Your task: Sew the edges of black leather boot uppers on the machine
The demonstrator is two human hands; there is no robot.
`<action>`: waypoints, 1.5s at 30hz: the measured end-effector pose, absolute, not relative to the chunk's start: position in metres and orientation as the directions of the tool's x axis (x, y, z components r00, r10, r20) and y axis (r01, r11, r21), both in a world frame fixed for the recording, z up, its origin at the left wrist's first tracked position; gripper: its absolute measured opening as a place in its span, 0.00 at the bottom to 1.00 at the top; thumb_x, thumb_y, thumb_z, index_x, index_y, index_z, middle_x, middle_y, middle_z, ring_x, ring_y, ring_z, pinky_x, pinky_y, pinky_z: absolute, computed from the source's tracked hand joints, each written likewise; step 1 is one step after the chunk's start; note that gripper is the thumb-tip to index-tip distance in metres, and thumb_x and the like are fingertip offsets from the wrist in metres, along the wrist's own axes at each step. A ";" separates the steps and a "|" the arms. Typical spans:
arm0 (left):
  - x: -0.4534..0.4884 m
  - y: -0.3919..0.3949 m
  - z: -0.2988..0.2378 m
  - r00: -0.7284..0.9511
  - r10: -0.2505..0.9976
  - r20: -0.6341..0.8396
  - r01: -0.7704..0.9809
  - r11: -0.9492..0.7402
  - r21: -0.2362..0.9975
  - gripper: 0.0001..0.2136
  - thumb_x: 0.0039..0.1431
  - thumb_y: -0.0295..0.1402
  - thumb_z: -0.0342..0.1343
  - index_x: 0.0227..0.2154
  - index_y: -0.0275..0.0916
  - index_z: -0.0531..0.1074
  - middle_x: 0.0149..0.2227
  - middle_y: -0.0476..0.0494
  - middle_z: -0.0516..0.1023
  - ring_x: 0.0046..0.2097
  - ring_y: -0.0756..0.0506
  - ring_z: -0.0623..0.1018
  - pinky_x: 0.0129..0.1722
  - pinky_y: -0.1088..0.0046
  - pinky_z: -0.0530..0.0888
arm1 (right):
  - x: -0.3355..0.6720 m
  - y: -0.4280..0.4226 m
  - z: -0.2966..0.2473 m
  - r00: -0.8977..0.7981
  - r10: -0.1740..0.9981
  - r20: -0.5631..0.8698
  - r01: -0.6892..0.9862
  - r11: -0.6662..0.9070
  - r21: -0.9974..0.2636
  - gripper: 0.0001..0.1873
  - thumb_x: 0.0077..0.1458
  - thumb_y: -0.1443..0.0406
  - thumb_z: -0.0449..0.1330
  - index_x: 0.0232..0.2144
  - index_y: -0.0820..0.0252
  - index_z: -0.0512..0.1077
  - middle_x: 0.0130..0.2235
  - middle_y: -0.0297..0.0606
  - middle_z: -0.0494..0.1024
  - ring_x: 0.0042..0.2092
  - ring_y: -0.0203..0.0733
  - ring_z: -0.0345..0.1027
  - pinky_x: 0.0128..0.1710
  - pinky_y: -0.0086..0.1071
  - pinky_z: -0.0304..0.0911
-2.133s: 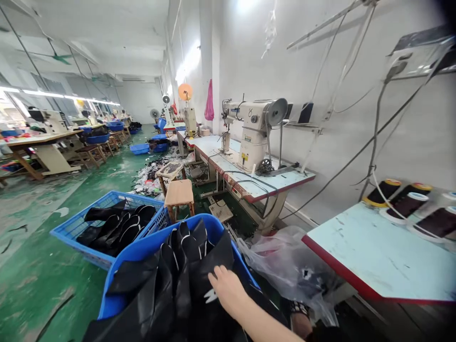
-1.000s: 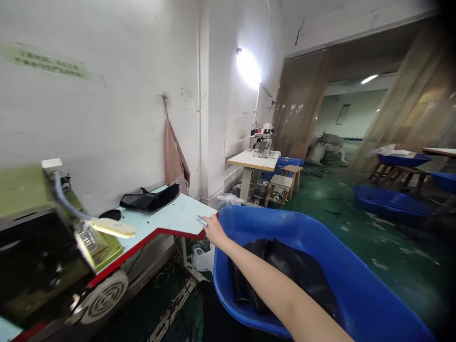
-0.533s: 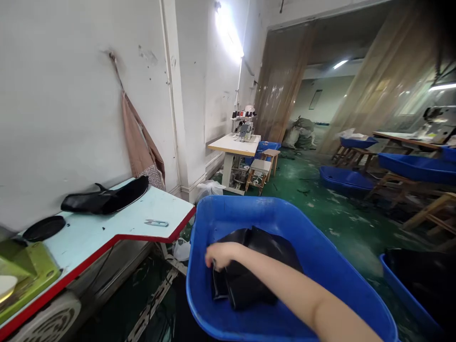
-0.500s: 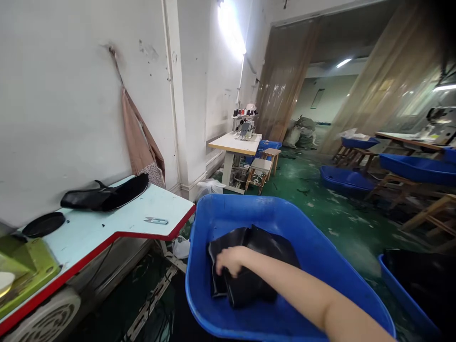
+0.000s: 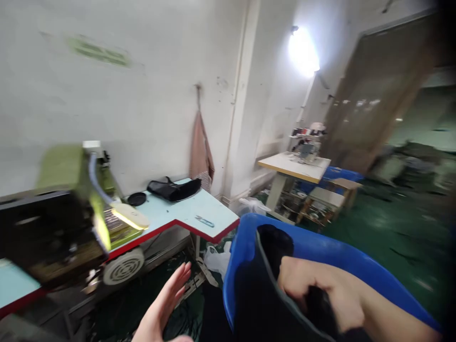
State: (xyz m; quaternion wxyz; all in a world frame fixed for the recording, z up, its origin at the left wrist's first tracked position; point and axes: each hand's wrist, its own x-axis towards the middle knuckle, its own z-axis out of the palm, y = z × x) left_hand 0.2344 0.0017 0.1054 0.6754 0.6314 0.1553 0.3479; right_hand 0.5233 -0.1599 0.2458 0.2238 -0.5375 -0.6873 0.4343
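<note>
My right hand [image 5: 317, 287] is closed around a folded black leather-like piece [image 5: 245, 289], lifted in front of the blue tub [image 5: 313, 237]. A pale edge runs along the piece, and a dark opening shows near its top. Part of the tub is hidden behind it. Low in the view, my left hand [image 5: 162, 308] is open, fingers stretched up and thumb apart, holding nothing. It is left of the black piece and not touching it.
On the left, a green sewing machine [image 5: 117, 232] with a lit lamp stands on a pale table [image 5: 185, 209] with a red edge. Thread snips [image 5: 204, 221] and a black item [image 5: 174, 190] lie there. Beyond are another sewing table [image 5: 295, 164] and a stool [image 5: 326, 197].
The view has swung left toward the green machine. My right hand has raised a black piece that was lying in the tub. My left hand has come into view.
</note>
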 end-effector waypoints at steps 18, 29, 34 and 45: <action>0.154 -0.002 0.104 0.359 0.921 -0.153 -0.591 0.351 0.726 0.33 0.33 0.41 0.75 0.46 0.44 0.72 0.32 0.51 0.73 0.34 0.48 0.74 0.35 0.73 0.69 | 0.388 -0.007 0.207 -0.592 0.805 0.035 0.690 0.529 -0.495 0.10 0.54 0.56 0.64 0.31 0.57 0.77 0.32 0.36 0.77 0.39 0.44 0.71 0.61 0.49 0.53; 0.152 0.025 0.118 -0.095 0.989 -0.113 -0.267 0.084 0.960 0.21 0.43 0.51 0.67 0.26 0.37 0.71 0.25 0.52 0.67 0.31 0.50 0.66 0.32 0.76 0.66 | 0.432 0.037 0.138 -0.053 0.970 0.237 0.661 0.212 -0.720 0.14 0.51 0.53 0.63 0.24 0.56 0.73 0.28 0.34 0.71 0.33 0.44 0.67 0.38 0.36 0.64; 0.162 0.031 0.126 -0.183 0.983 -0.027 -0.129 0.004 0.992 0.19 0.50 0.52 0.61 0.24 0.38 0.70 0.24 0.50 0.67 0.29 0.49 0.66 0.31 0.73 0.66 | 0.435 0.048 0.132 -0.021 0.969 0.245 0.615 0.206 -0.761 0.16 0.50 0.51 0.64 0.22 0.56 0.73 0.27 0.34 0.68 0.32 0.43 0.65 0.37 0.37 0.62; 0.153 0.038 0.124 -0.152 0.988 0.009 0.026 -0.005 1.000 0.18 0.54 0.51 0.57 0.25 0.40 0.69 0.26 0.49 0.70 0.31 0.47 0.69 0.34 0.71 0.68 | 0.430 0.059 0.132 -0.041 0.989 0.140 0.562 0.139 -0.815 0.15 0.51 0.52 0.63 0.23 0.57 0.73 0.29 0.34 0.69 0.33 0.43 0.65 0.36 0.37 0.60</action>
